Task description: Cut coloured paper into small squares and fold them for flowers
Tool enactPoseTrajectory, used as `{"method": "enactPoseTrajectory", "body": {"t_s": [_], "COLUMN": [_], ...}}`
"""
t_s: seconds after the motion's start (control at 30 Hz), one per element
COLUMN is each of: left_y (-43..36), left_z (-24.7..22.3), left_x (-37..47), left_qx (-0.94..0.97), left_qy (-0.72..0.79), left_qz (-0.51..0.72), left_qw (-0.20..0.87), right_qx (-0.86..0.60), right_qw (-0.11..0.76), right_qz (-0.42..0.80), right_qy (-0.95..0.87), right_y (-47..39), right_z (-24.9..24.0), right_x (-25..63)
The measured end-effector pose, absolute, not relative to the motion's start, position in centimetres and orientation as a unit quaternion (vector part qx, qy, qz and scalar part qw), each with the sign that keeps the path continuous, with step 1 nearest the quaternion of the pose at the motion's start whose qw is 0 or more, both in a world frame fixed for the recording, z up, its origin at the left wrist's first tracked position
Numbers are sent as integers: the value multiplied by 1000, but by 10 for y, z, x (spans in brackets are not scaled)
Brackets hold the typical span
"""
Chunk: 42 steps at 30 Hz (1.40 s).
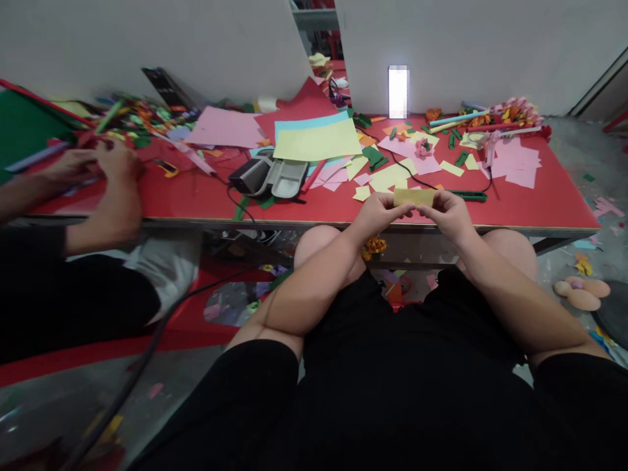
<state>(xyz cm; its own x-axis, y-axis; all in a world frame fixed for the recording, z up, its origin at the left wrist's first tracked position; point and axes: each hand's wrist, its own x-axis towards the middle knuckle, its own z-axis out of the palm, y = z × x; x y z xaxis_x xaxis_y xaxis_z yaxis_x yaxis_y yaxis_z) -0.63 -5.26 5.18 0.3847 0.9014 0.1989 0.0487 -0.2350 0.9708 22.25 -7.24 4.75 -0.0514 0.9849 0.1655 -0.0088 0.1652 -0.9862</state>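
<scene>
A small yellow paper strip (415, 197) is stretched level between my two hands, just over the front edge of the red table (554, 203). My left hand (380, 212) pinches its left end between thumb and fingers. The right end is pinched the same way by my right hand (450, 210). Behind the strip lie yellow paper pieces (390, 176), pink paper (517, 163) and a pink paper flower (423, 148). A green tool (466, 195) lies just right of my right hand.
Another person's hands (115, 157) work at the table's left. A grey case (287, 178), large paper sheets (316, 140), a glue gun (489, 147) with a cord and a lit phone (398, 91) stand or lie beyond my hands.
</scene>
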Motion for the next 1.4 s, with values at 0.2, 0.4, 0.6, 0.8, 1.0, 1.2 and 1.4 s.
{"method": "enactPoseTrajectory", "body": {"t_s": [0.2, 0.4, 0.6, 0.8, 1.0, 1.2, 1.4], "left_y": [-50, -45, -43, -46, -45, -47, -45], "left_z": [52, 48, 46, 46, 50, 54, 52], "left_x": [-7, -4, -8, -10, -12, -14, -16], "left_qx": [657, 632, 542, 499, 492, 512, 506], "left_qy": [372, 360, 420, 394, 366, 326, 321], "left_qz": [411, 444, 439, 441, 424, 393, 392], "left_qw": [512, 524, 581, 633, 667, 691, 697], "right_qx": [-457, -472, -470, -481, -473, -465, -457], "right_qw": [536, 546, 544, 536, 551, 556, 562], "right_qz": [450, 436, 427, 411, 399, 407, 414], "right_qy": [-549, -538, -548, -558, -559, -556, -552], "right_y": [-70, -72, -71, -71, -72, -74, -73], "right_z": [47, 43, 43, 45, 47, 48, 46], "right_x": [227, 228, 229, 230, 231, 231, 232]}}
